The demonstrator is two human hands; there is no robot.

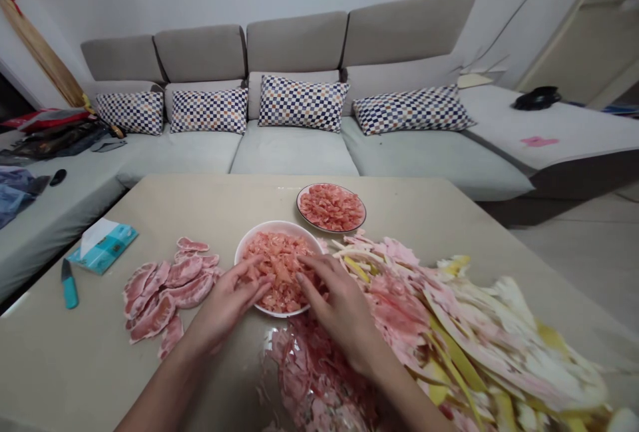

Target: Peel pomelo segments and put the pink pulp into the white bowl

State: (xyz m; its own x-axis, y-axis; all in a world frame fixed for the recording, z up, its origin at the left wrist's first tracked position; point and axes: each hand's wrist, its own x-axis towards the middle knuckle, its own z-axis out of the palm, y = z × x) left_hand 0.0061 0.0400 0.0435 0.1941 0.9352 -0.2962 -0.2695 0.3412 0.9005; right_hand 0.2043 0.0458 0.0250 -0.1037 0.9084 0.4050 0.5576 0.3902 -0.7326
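Note:
A white bowl (272,225) full of loose pink pomelo flesh (279,259) stands near the middle of the table. My left hand (232,295) reaches over its left side, fingers stretched and apart, with nothing visible in them. From the right, my right hand (342,302) extends over the opposite side, index finger and thumb apart; I see nothing gripped, though its lower fingers are partly hidden. Whether the fingertips touch the flesh, I cannot tell. Unpeeled pomelo segments (187,279) lie left of the bowl. Below my right hand spreads a heap of pink membrane scraps (309,379).
Behind the bowl sits a dark-rimmed plate (299,209) piled with flesh. Thick yellow-and-white pomelo peels (499,345) cover the table's right side. A teal-handled knife (70,289) and a blue tissue pack (107,249) lie at left. A grey sofa (294,146) runs along the far side.

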